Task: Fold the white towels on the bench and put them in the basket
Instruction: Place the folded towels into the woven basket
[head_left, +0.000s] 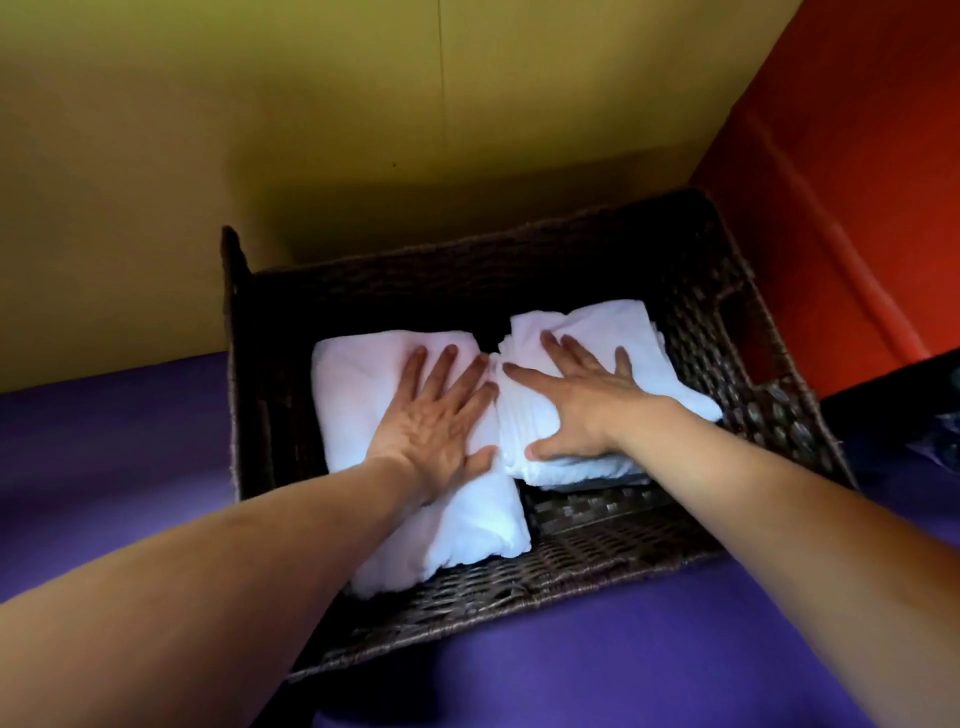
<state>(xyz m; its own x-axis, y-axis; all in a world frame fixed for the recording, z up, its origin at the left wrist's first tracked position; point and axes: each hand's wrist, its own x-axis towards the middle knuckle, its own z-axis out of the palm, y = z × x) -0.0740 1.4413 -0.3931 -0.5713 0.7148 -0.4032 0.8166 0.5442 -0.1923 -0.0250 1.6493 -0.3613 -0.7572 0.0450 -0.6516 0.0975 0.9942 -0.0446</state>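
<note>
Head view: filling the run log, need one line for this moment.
left hand flat on left towel | right hand flat on right towel | both in basket

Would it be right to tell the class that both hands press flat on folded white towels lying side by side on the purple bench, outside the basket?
Not quite. The head view shows the left hand and right hand pressing flat on two folded white towels lying side by side, but the towels are inside the dark wicker basket, which stands on the purple bench.
</note>
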